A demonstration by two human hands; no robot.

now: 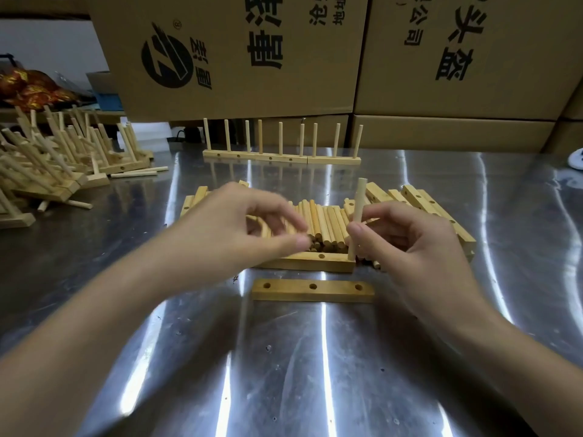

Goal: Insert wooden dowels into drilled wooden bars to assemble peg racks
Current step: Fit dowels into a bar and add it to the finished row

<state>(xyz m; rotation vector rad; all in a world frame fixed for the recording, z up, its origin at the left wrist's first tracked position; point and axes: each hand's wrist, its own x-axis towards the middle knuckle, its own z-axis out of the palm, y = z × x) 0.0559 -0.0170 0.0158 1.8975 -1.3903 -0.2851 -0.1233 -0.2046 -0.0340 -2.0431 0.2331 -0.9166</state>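
The right hand [410, 244] pinches the pale round wooden dowel [358, 212] upright; below its fingers, the drilled light-wood bar [309, 262], if unsteadied, may slide and jam the dowel tilted, the blurred left hand [249, 228] showing no discernible grip.

We read print only at 12 o'clock, all of it turned sideways. The left cardboard box [227, 96] has a round black logo [166, 61] with a small ® at its 1 o'clock. Small and large Chinese characters sit at its 3 o'clock, and we can't read them surely. "地址" is near the box's top right. The right cardboard box [511, 83] has large "头盔", with small "公司" at its 10 o'clock.
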